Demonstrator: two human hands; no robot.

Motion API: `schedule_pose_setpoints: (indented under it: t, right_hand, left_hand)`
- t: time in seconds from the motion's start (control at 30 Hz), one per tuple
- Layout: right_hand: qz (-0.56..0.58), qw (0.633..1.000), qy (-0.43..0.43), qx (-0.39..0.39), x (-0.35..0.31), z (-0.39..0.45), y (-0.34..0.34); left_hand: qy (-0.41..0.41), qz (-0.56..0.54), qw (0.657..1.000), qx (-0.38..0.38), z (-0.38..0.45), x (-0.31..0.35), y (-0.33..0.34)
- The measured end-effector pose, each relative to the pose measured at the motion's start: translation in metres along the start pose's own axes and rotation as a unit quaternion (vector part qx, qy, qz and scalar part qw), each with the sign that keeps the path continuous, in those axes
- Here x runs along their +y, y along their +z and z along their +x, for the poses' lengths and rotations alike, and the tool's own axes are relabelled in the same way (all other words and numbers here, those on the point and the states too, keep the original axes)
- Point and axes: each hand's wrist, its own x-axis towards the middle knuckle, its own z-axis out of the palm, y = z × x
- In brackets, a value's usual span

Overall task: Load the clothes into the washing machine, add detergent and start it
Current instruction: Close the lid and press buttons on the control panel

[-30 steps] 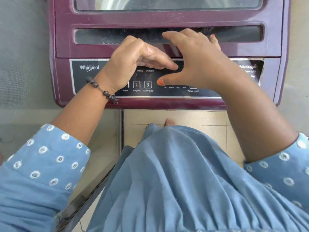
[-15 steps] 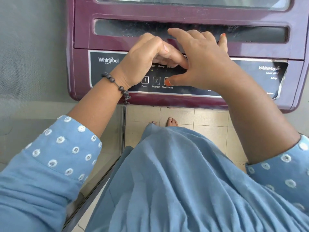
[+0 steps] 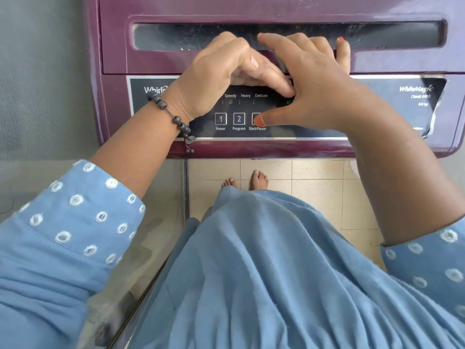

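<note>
Beige floor tiles and a grey wall frame a maroon top-load washing machine, seen from above.

Right hand: spread, holding nothing. Thumb stretched out to the left, its orange-painted tip lying over the third button, the one labelled Start/Pause; whether it presses or only touches cannot be told. The other fingers fan upward over the lid edge, little finger reaching the long dark recess in the lid.

Left hand: loosely curled, empty, fingers bent and pointing right, tips meeting the right hand at the base of its thumb. It hangs above the control panel, covering part of the brand lettering. Dark bead bracelet on the wrist.

Panel, outward: square buttons 1 Power and 2 Program uncovered, just left of the thumb. Above them the words Speedy, Heavy, Delicate, with a small light under Speedy. White script at the panel's right end.

Lid shut; drum contents not visible.

Below: blue sleeves with white embroidered rings, a blue garment falling to two bare feet on the tiles, near the machine's front. Glass-like panel with a metal edge at lower left.
</note>
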Motion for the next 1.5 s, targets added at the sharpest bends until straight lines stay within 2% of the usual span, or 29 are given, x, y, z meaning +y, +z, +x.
schedule_pose_setpoints:
  t: [0.23, 0.67, 1.03, 1.5]
  right_hand:
    - [0.012, 1.000, 0.005, 0.013, -0.0003, 0.0002, 0.0038]
    - [0.030, 1.000, 0.001, -0.010, -0.0006, 0.0040, 0.0017]
    - [0.025, 0.999, 0.002, -0.021, -0.0002, 0.0046, 0.0010]
    - [0.037, 0.999, -0.012, -0.027, 0.0038, 0.0050, -0.0006]
  left_hand:
    - [-0.044, -0.008, 0.998, -0.032, 0.0067, -0.0033, -0.0055]
    - [0.011, -0.012, 0.999, -0.040, 0.0092, -0.0078, -0.0085]
    - [0.022, -0.009, 0.998, -0.052, 0.0095, -0.0053, -0.0093]
    - [0.009, -0.026, 0.999, -0.023, 0.0092, -0.0055, -0.0062]
